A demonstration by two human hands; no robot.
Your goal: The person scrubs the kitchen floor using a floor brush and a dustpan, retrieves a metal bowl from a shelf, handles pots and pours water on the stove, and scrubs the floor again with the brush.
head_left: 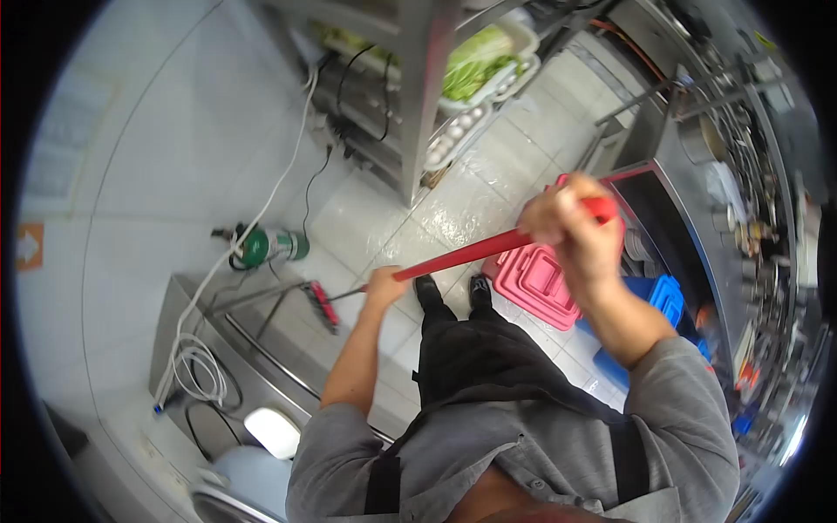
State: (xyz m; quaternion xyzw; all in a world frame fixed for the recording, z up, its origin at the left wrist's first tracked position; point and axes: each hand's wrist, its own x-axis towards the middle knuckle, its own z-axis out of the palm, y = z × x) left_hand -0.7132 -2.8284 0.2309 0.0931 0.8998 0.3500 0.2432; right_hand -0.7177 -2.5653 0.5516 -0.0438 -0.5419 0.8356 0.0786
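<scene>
Far left of the red handle (471,254), an orange arrow sign (30,247) marks the wall; nearer to it stand a coiled white cable (199,370) and a green gas cylinder (272,247). Just off the handle's lower end is the red head (322,307) of a floor brush or squeegee; blur hides which, and whether its whole edge meets the tiled floor (516,144) cannot be told. The left hand (385,286) is closed around the lower part of the handle, a good place to steer from: a firm but turning grip there should keep the head flat and clear of the cylinder and hanging cable. Beneath the handle's middle are the dark shoes (479,290); short, even strokes, with the feet well apart from the head, would suit this glossy, seemingly wet floor. Beyond the handle, a steel rack carries eggs (455,138) and leafy greens (478,65). The right hand (575,216) is wrapped around the handle's upper end and could best supply the push, minding its swing near the pink lidded bins (539,283) below that end and the blue container (668,301) and steel worktop (686,187) to its right.
</scene>
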